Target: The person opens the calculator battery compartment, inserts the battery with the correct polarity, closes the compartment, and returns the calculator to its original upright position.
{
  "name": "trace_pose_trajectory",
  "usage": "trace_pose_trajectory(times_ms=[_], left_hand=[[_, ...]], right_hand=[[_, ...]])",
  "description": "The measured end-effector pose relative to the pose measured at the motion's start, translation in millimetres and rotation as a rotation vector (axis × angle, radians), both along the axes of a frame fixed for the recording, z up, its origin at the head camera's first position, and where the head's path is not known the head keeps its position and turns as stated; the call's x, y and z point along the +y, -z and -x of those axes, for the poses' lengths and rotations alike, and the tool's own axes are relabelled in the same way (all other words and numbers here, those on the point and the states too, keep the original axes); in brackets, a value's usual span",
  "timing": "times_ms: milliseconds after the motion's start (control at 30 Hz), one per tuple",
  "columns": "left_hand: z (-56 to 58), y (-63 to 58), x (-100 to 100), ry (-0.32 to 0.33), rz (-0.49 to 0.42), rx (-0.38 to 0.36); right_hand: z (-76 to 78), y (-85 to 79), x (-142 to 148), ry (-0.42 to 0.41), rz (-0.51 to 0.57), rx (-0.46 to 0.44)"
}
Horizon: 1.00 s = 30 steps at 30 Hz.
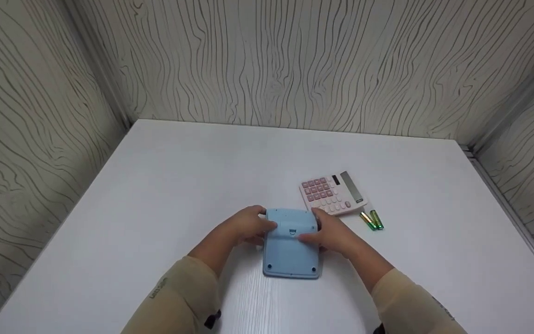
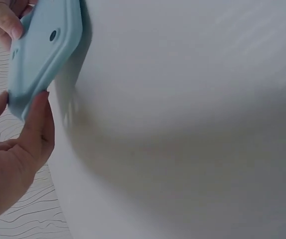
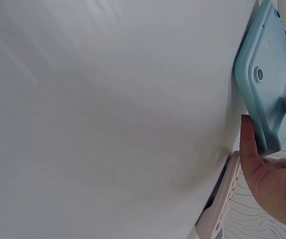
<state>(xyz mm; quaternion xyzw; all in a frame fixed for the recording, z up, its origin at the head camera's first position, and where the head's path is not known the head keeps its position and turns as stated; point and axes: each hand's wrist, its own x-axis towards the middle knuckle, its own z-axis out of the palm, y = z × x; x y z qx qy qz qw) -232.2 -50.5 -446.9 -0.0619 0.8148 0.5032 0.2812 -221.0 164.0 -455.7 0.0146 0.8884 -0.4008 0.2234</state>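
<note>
Nearest, both forearms reach in from the near side in beige sleeves (image 1: pixel 181 292); each sleeve bears dark lettering, too small to read.

The blue device (image 1: pixel 291 257) is at the near middle of the table (image 1: pixel 179 176), back face up, long sides running near to far. Two round dark feet (image 1: pixel 314 269) are visible at its near corners. Whether its near edge touches the table cannot be determined.

The left hand (image 1: pixel 248 225) is at the device's left side, toward the far end. Its grip is closed about the edge: thumb on the back face, fingers at the side and below, as the left wrist view confirms.

The right hand (image 1: pixel 329 229) is at the opposite side. Its grip likewise pinches the edge, with the thumb on the back face, just beside the small latch (image 1: pixel 292 232), and the fingers below.

To the right and slightly farther, two green and gold batteries (image 1: pixel 368 221) lie side by side, green ends toward the near side.

Just beyond, left of the batteries, a pink calculator (image 1: pixel 334 197) lies face up and askew, its display (image 1: pixel 351 187) toward the right. The right hand partly hides its near edge in the head view.

Farthest, a wood-grain panel (image 1: pixel 271 60) stands behind the table.
</note>
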Motion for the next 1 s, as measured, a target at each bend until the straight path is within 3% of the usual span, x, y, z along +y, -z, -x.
trace_pose_trajectory(times_ms=[200, 433, 733, 1000], left_hand=[[-1.6, 5.9, -1, 0.006, 0.064, 0.010], [-0.4, 9.6, -1, 0.056, 0.167, 0.047], [1.7, 13.8, -1, 0.120, 0.237, 0.114], [1.5, 15.2, -3, 0.109, 0.252, 0.112]], right_hand=[[-1.5, 4.4, -3, -0.020, -0.056, 0.010], [-2.8, 6.6, -5, -0.058, -0.098, 0.022], [-0.4, 7.7, -4, -0.115, -0.152, 0.046], [0.7, 6.6, -1, -0.155, -0.188, 0.064]])
